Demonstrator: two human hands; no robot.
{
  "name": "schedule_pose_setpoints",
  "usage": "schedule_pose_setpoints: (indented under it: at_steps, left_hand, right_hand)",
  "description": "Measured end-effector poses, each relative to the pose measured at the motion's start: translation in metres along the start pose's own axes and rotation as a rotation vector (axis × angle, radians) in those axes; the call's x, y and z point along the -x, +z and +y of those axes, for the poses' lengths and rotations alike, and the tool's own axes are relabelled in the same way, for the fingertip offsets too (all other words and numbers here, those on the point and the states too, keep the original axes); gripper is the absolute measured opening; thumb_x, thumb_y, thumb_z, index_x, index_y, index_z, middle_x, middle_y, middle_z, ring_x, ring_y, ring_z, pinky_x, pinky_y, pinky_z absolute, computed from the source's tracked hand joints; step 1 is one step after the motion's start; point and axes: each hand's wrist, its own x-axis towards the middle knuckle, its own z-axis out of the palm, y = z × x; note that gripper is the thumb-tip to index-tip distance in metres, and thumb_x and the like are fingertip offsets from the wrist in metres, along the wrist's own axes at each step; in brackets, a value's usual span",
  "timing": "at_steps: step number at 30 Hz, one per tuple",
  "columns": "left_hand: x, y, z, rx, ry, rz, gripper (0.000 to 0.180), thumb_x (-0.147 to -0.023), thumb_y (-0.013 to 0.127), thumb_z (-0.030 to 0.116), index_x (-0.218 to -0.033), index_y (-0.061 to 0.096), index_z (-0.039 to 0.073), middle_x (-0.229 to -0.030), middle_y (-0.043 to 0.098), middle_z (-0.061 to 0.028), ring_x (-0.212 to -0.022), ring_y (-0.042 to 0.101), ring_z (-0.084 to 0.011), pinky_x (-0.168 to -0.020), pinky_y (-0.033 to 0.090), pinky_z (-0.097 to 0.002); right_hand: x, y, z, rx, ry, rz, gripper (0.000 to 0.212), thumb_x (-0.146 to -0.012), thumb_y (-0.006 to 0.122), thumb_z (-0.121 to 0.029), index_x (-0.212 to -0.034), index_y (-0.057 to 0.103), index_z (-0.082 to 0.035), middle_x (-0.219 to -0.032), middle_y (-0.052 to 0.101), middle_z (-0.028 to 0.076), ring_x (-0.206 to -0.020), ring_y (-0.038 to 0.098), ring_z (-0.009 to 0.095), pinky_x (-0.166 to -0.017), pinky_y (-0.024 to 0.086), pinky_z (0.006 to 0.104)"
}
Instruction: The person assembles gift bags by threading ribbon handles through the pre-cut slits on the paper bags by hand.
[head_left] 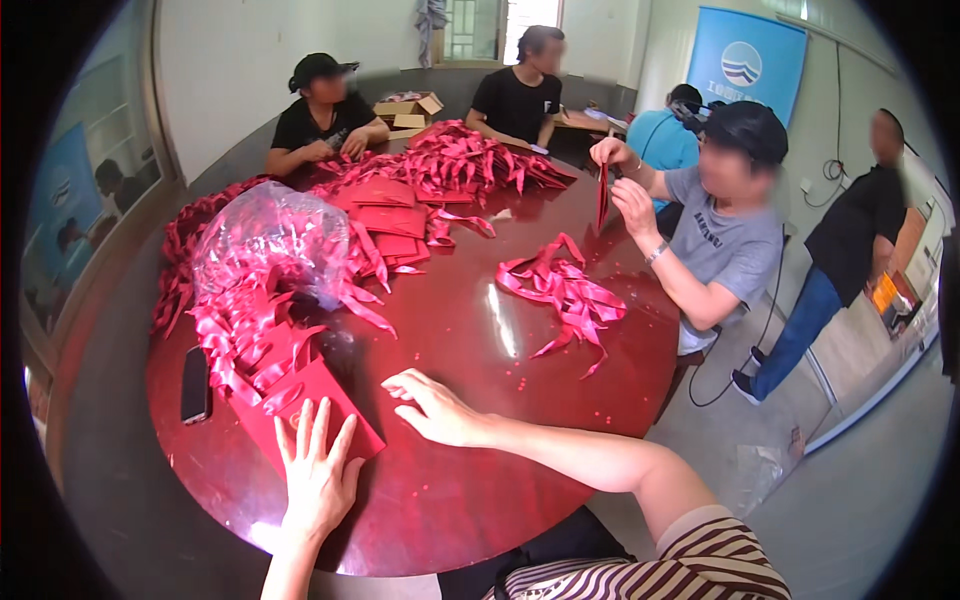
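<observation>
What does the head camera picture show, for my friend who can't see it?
A person's left hand presses flat on a red envelope on a round dark-red table; their right hand rests open beside it. Pink ribbons lie about.

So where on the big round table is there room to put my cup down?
The bare patch is mid-table, between the right hand, the loose ribbon heap and the flat red envelope stack. The near edge by the left hand is bare too. The left side is crowded: plastic bag, ribbons, phone.
</observation>
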Motion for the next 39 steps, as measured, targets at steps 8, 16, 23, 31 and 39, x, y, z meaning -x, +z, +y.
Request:
schedule_pose_setpoints:
  at_steps: [8, 16, 23, 31, 39]
  left_hand:
    - [-0.021, -0.008, 0.039, 0.173, 0.052, 0.082, 0.038, -0.075, 0.065, 0.008, -0.113, 0.060, 0.006, -0.125, 0.050, -0.0166, -0.126, 0.039, -0.0357, -0.109, 0.021, -0.0545]
    - [-0.078, 0.015, 0.124, 0.504, 0.458, 0.312, 0.040, -0.070, 0.064, -0.001, -0.110, 0.059, 0.002, -0.110, 0.057, -0.0151, -0.104, 0.052, -0.0342, -0.090, 0.042, -0.0430]
    - [-0.071, 0.028, 0.144, 0.654, 0.619, 0.144, 0.049, -0.071, 0.067, 0.002, -0.119, 0.055, 0.002, -0.120, 0.052, -0.0179, -0.108, 0.051, -0.0348, -0.091, 0.043, -0.0428]
    - [-0.076, 0.060, 0.141, 1.149, 0.281, -0.064, 0.034, -0.082, 0.061, 0.000, -0.115, 0.055, -0.001, -0.109, 0.056, -0.0169, -0.095, 0.060, -0.0239, -0.084, 0.049, -0.0330]
    - [-0.053, 0.063, 0.106, 1.563, -0.166, -0.248, 0.028, -0.087, 0.059, -0.002, -0.114, 0.056, -0.003, -0.099, 0.062, -0.0100, -0.092, 0.060, -0.0150, -0.085, 0.050, -0.0291]
  right_hand:
    - [0.000, 0.008, 0.008, -0.074, -0.038, 0.063, 0.031, -0.082, 0.053, 0.005, -0.112, 0.047, 0.002, -0.104, 0.053, 0.018, -0.096, 0.059, 0.030, -0.085, 0.049, 0.0379]
    - [-0.007, 0.005, 0.069, -0.568, 0.134, 0.052, 0.026, -0.089, 0.053, -0.017, -0.110, 0.051, -0.002, -0.099, 0.055, 0.012, -0.092, 0.055, 0.019, -0.080, 0.047, 0.0305]
    - [-0.076, -0.244, 0.032, 0.205, 0.060, 0.729, 0.041, -0.085, 0.047, 0.000, -0.123, 0.032, 0.002, -0.089, 0.063, 0.016, -0.069, 0.064, 0.019, -0.053, 0.052, 0.0303]
    - [-0.090, -0.482, 0.097, 0.645, 0.377, 0.956, 0.074, -0.077, 0.052, 0.000, -0.135, 0.009, 0.015, -0.076, 0.062, 0.025, -0.067, 0.063, 0.033, -0.055, 0.052, 0.0413]
    - [-0.114, -0.237, 0.013, 0.153, 0.217, 0.391, 0.028, -0.081, 0.054, 0.000, -0.105, 0.040, 0.003, -0.077, 0.063, 0.011, -0.057, 0.061, 0.018, -0.046, 0.049, 0.0328]
